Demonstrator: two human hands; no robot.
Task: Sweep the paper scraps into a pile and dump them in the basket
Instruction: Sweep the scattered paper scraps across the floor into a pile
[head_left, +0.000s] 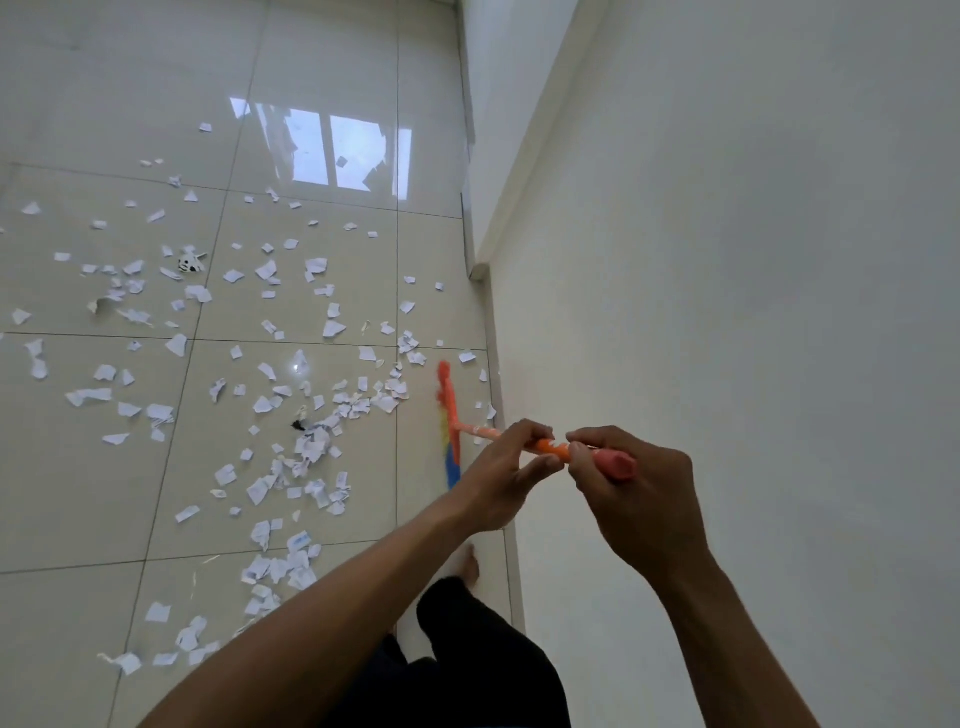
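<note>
paper scraps (311, 447) are loose all over the tiled floor (322, 62), no pile yet. The densest band runs from mid-floor down toward the near edge, with thin scatter out to the left edge and the far side. A few lie right at the floor's right edge, under the wall (727, 260). No basket in my feed.

broom head (450, 415), orange/yellow/blue bristles, is near that right edge, just right of the dense band. It's blurred, so I can't tell if the bristles touch the tile.

My read: sweeping step, early. To do it well, use short low strokes from the wall edge leftward into the dense band, bristles flat, then pull the outliers in. Flick too hard and light paper will flutter off.

left hand (506, 478): fingers curled round the orange handle (550, 448), thumb underneath. right hand (639, 493): bunched fingertips pinch the handle just beside its pink end. The hands are close together, almost touching.
</note>
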